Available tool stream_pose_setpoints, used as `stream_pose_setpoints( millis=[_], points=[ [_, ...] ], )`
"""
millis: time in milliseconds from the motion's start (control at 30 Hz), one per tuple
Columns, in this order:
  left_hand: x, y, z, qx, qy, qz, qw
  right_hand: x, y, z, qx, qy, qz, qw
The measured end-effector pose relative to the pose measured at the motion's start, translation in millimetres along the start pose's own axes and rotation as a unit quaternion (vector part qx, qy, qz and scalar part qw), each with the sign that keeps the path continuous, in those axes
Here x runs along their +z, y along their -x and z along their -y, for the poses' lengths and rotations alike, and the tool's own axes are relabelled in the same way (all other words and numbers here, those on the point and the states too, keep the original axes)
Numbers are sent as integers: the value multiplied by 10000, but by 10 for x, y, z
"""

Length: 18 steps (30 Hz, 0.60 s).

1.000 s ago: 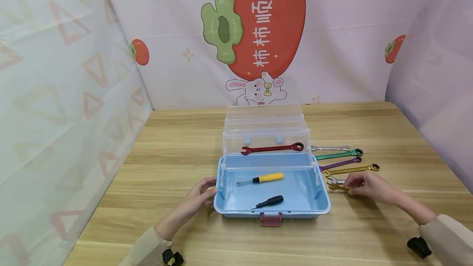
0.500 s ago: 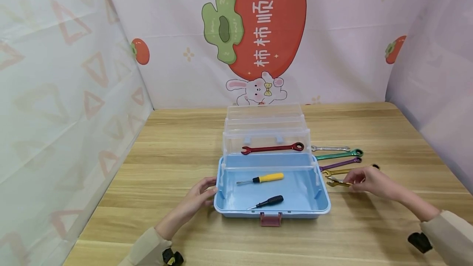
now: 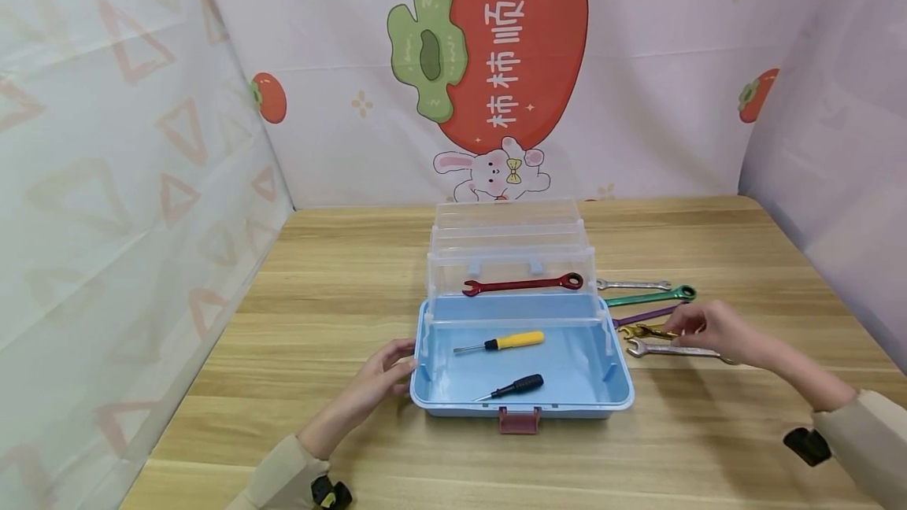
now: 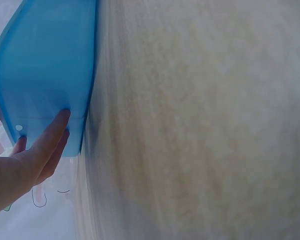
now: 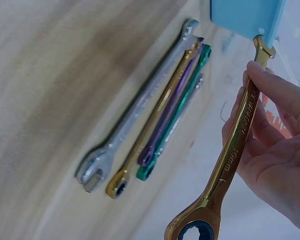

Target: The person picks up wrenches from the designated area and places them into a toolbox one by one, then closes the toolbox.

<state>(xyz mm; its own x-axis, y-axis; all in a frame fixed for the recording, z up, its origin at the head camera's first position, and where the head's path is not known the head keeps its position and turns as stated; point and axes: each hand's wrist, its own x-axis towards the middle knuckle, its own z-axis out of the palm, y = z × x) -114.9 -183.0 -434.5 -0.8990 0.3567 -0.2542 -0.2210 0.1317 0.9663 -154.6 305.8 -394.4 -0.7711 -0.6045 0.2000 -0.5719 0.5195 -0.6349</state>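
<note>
My right hand [image 3: 723, 329] holds a gold ratchet combination wrench [image 5: 235, 135], marked 10mm, pinched between thumb and fingers. It hovers over the row of wrenches beside the box, its ring end lowest in the right wrist view. Under it lie a large silver wrench [image 5: 140, 105] and another gold wrench [image 5: 155, 116]. My left hand [image 3: 383, 372] rests at the left side of a light blue toolbox [image 3: 520, 410], fingertips against its outer wall. Inside the box are a yellow-handled screwdriver [image 3: 520, 340] and a black-handled screwdriver [image 3: 523, 385].
The clear lid and trays [image 3: 510, 242] stand raised behind the box, with a red wrench [image 3: 520, 285] in one tray. Farther back on the right lie purple [image 3: 648, 315], green [image 3: 648, 297] and small silver [image 3: 633, 285] wrenches. Printed cloth [image 3: 652, 101] surrounds the wooden table [image 3: 340, 274].
My right hand has lifted the gold wrench off the large silver one and moved it slightly away from me, above the other gold wrench. The silver wrench now shows. My left hand stays in place.
</note>
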Motion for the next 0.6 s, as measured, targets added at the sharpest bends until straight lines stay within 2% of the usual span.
stream_pose_setpoints(
  millis=[267,600],
  points=[
    [-1,0,2,-23,-16,-14,10000,-146,-119,126,113,305,29,9995],
    [-4,-3,0,-28,-1,7,10000,-211,-359,263,229,178,180,9994]
  ],
)
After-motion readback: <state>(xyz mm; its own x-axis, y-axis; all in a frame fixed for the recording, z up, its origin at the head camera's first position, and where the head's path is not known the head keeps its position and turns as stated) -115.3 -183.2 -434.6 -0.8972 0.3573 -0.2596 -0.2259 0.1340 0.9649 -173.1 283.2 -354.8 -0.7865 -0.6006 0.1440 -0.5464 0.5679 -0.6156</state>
